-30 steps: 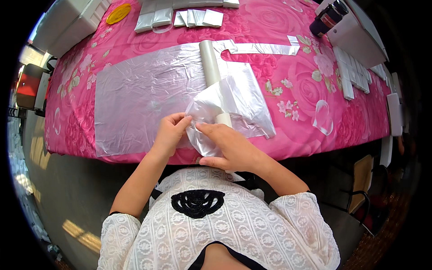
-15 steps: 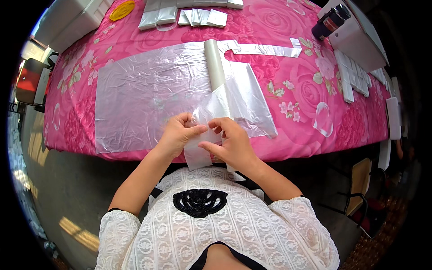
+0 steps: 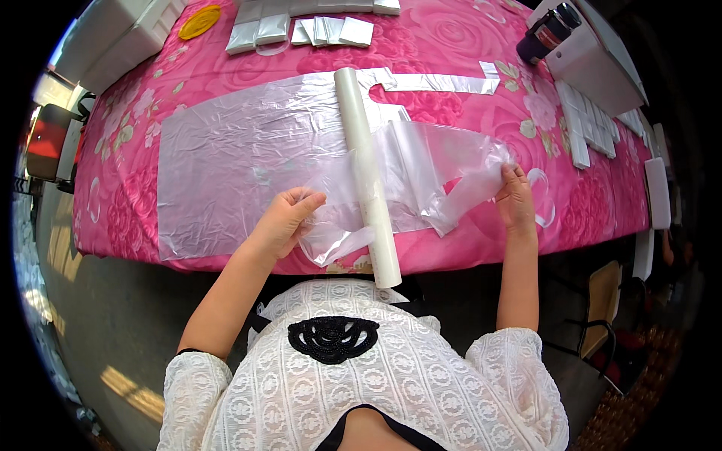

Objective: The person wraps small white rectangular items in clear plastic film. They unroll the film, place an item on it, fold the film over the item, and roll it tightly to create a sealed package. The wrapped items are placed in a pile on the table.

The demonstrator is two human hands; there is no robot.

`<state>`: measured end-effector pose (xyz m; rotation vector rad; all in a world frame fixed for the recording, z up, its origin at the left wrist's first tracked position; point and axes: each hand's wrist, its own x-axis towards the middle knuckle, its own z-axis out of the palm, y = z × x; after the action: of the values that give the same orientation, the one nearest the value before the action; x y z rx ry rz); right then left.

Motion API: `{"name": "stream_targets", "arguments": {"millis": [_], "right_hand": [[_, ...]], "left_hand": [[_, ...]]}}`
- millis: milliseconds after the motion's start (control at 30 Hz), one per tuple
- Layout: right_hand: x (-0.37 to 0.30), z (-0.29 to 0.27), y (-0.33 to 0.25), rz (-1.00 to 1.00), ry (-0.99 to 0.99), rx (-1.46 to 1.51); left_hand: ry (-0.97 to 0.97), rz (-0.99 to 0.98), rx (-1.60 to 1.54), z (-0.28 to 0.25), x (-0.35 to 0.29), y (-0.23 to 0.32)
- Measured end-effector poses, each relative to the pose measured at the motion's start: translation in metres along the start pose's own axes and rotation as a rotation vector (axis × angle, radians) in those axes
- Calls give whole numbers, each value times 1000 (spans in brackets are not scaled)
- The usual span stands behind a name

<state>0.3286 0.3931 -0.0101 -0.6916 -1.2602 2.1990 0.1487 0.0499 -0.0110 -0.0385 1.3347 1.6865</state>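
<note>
A thin, see-through plastic apron (image 3: 218, 165) lies spread on the table, with a curved cut-out and a long strap (image 3: 444, 83) reaching right at its far end. Across it rests a pale, smooth tube (image 3: 365, 165), whose near end sticks out past the table edge. My left hand (image 3: 289, 218) is closed, thumb against fingers, on the film just left of the tube. To the right, my right hand (image 3: 514, 195) pinches a corner of the film and holds it raised off the cloth, stretched out from the tube.
A pink floral cloth (image 3: 120, 203) covers the table. Folded white plastic packets (image 3: 331, 31) lie at the far side, more packets (image 3: 588, 128) at the right. A dark bottle (image 3: 549, 34) leans by a white box (image 3: 594, 60). Far left are a foam box (image 3: 113, 41) and yellow ring (image 3: 199, 22).
My right hand has moved from beside the left hand out to the right, drawing film with it. The near end of the tube is now uncovered. My left hand stays nearly in place.
</note>
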Motion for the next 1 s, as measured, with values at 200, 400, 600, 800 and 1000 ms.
{"name": "stream_targets", "arguments": {"millis": [200,400,600,800,1000], "right_hand": [[7,-109,-43,-587,742,-746],[-104,105,24,-105,-213,-1310],[-120,131,52,71,-424,-1477],[-120,126,49,159,-424,-1400],[-123,132,51,180,-392,-1441]], "left_hand": [[27,23,193,-10,6,5],[24,20,335,-9,6,16],[94,19,508,-76,-14,66],[511,217,1052,-191,-42,89],[514,927,1630,-80,-32,77]]}}
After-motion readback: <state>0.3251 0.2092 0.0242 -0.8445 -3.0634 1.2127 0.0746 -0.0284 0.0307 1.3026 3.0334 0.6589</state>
